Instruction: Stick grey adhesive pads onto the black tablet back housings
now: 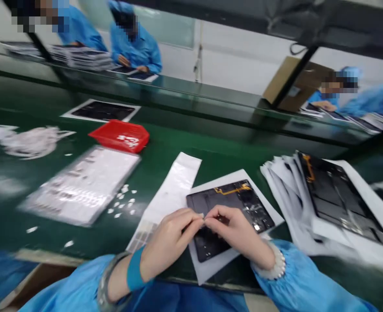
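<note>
Both my hands meet above a black tablet housing point(211, 201) that lies on a white sheet point(237, 177). An orange flex cable point(232, 190) runs along the housing's far edge. My left hand point(178, 229) is closed in a pinch, its fingertips touching those of my right hand point(227, 223), which pinches too. Between the fingertips is a tiny whitish piece, too small to name. Left of the housing, a long white strip sheet point(175, 186) with small greyish rectangles at its near end passes beside my left hand.
At right, another black housing point(344, 195) tops a stack of white sheets point(282, 190). To the left are a red scoop tray point(121, 134) with white bits, a bagged sheet of parts point(87, 186) and scattered white pieces point(124, 189). Co-workers in blue point(136, 47) sit beyond the glass partition.
</note>
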Demonstrator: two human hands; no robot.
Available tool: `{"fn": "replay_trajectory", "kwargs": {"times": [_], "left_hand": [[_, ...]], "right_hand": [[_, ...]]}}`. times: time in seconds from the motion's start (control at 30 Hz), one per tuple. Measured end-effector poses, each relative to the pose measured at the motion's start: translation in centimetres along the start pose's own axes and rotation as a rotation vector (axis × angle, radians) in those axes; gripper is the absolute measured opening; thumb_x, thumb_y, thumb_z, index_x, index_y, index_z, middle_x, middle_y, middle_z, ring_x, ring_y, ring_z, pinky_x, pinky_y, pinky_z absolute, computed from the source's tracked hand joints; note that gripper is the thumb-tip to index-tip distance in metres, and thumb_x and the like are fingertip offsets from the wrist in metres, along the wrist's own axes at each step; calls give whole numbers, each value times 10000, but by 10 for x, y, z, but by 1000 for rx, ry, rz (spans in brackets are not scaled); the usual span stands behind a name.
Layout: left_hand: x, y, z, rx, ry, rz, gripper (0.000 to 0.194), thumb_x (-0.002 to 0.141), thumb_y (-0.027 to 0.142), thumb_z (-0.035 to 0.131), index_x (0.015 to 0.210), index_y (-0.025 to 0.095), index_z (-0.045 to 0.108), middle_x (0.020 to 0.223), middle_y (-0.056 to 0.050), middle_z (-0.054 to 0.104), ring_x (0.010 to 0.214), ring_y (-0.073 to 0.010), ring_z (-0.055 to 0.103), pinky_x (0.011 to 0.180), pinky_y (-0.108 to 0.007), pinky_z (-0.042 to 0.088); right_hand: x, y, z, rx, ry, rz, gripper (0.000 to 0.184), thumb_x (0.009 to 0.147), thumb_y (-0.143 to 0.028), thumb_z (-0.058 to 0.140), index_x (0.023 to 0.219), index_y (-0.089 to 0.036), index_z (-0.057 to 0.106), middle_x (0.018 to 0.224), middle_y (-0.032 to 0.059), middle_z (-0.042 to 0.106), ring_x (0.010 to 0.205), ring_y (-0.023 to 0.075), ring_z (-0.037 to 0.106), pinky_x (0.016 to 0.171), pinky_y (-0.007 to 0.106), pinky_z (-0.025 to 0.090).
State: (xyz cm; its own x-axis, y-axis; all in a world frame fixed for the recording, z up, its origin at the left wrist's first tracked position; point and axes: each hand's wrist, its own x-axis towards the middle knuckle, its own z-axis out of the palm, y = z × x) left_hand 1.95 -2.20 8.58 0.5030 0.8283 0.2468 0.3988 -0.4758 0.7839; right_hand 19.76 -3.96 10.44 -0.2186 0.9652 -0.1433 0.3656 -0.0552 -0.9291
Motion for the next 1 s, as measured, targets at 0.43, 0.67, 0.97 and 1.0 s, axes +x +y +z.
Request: {"fn": "replay_trajectory", "kwargs": {"times": [0.43,0.67,0.97,1.0], "left_hand": [[-16,-2,33,379,-289,406,298,982,234,346,1010,207,641,1006,-22,661,915,-172,603,815,-304,475],[-15,-3,35,396,-272,418,297,978,217,350,1008,200,645,999,-18,665,904,-171,594,814,-301,456],[-15,-3,32,400,-308,407,295,974,225,348,1022,212,638,1032,-17,657,948,-166,587,874,-299,443],[-15,-3,31,396,-324,406,290,975,238,348,1015,212,635,1033,-19,654,953,-168,585,878,-300,443]], "right_hand": [[-63,85,-99,-532,329,61,225,840,-368,556,709,-226,669,831,55,599,912,220,515,864,397,385],[-58,90,-97,-726,164,51,174,860,-275,548,747,-227,670,858,51,612,914,212,490,831,397,390],[-56,65,-83,-1270,187,-77,105,815,-226,629,725,-178,604,828,72,588,858,237,482,738,368,373],[-54,66,-86,-1268,179,-84,102,814,-248,634,747,-179,601,837,71,590,852,237,493,732,364,383]]}}
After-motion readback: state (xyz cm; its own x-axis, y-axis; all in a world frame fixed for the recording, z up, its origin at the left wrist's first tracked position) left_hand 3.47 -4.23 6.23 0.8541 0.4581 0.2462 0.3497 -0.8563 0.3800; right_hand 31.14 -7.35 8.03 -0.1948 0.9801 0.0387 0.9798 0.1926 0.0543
